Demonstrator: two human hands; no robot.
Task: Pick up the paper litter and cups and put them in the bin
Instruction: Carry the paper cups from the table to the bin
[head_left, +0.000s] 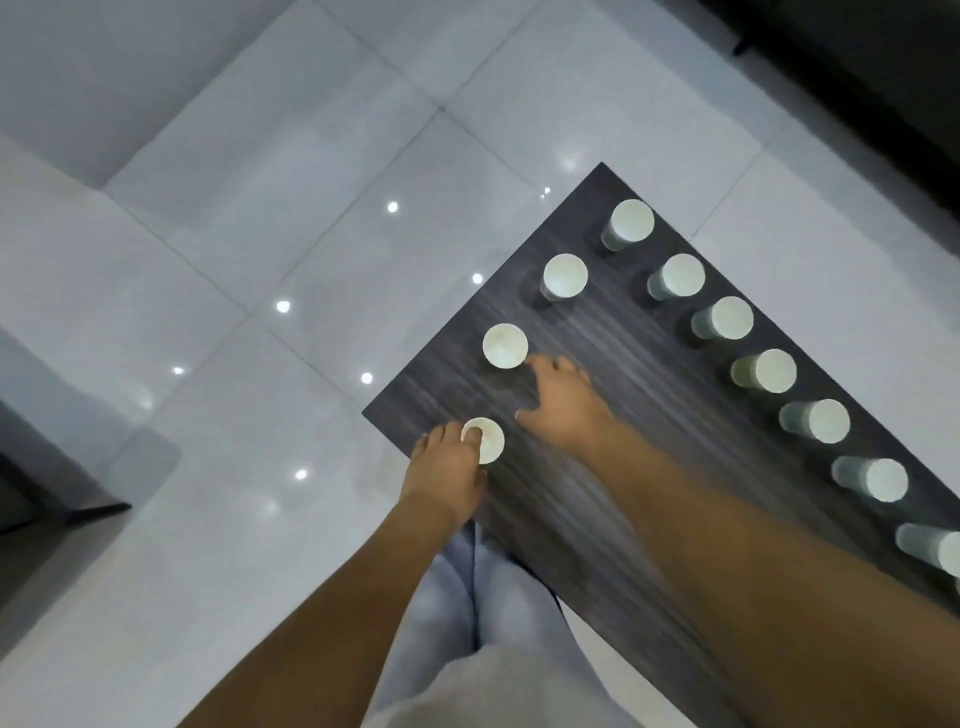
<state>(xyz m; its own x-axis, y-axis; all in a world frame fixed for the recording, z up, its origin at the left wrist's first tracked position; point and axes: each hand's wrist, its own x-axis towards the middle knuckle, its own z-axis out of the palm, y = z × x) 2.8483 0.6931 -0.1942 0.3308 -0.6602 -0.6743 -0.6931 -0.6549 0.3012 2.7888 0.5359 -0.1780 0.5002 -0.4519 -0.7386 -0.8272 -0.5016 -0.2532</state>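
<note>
we are standing at the corner of a dark wood-grain table (613, 467), and by our reckoning the clearing has barely begun: ten paper cups are in sight on it, a row of seven along the far edge (763, 371) and three down our side. our left hand (447, 467) has its fingers curled over the rim of the nearest cup (485, 441), by the table's corner, gripping it from above. our right hand (563, 405) is spread and holding nothing, fingertips just beside the next cup (505, 346); whether they touch it we cannot tell through the blur. no bin shows in this view, nor any paper litter, so every cup here is left to carry
</note>
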